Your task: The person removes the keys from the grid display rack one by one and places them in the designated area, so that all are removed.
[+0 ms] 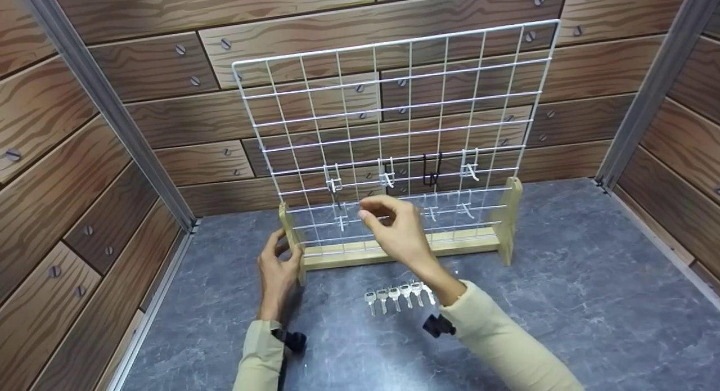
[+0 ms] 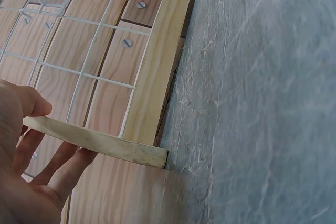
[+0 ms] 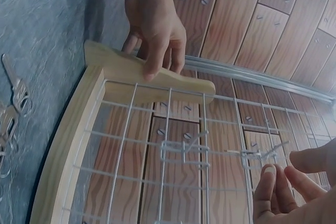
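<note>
A white wire grid [image 1: 410, 105] stands in a wooden base, with several small hooks on its lower part. My left hand [image 1: 277, 273] grips the base's left end piece [image 2: 105, 144], thumb on one face and fingers on the other. In front of the grid is my right hand [image 1: 400, 229], thumb and fingers bent toward each other, with a gap and nothing visible between them. In the right wrist view its fingertips are close to a white hook [image 3: 252, 155]. A thin dark piece [image 1: 336, 200] hangs below the leftmost upper hook. Several silver keys [image 1: 395, 293] lie in a row below my right hand.
A black hook [image 1: 431, 171] hangs among the white ones on the grid. Wood-patterned walls [image 1: 135, 76] with metal corner posts [image 1: 107, 93] enclose the grey marbled tabletop [image 1: 349, 351]. The base's right end piece [image 1: 509, 222] stands upright on the tabletop.
</note>
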The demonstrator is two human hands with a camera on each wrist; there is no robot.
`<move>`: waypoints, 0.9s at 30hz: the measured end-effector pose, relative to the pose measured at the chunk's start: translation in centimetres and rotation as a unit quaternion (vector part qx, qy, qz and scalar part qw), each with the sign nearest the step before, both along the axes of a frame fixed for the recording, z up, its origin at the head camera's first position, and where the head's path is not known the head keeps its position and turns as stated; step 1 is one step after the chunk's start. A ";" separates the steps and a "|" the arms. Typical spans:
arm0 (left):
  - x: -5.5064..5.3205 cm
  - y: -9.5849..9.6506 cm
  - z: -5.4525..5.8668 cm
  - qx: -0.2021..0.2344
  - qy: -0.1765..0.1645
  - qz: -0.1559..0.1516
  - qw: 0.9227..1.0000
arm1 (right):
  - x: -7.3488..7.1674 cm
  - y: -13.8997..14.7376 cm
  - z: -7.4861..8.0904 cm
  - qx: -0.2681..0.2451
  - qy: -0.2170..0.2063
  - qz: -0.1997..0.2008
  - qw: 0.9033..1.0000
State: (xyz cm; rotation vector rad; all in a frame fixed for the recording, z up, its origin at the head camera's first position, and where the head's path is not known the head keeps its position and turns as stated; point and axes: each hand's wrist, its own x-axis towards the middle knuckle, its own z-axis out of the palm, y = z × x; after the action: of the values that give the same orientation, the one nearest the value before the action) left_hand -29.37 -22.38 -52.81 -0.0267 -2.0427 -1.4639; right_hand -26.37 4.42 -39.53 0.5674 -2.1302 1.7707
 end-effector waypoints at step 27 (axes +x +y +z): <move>0.2 0.2 0.2 0.001 -0.025 0.005 1.000 | -3.1 -5.0 -0.4 -0.053 0.055 -0.061 0.995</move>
State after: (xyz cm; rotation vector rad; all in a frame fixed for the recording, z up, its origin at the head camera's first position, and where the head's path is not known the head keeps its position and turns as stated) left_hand -29.16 -22.14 -52.63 0.0224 -2.0792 -1.4731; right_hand -29.51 -0.60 -39.89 0.4860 -1.9415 1.7322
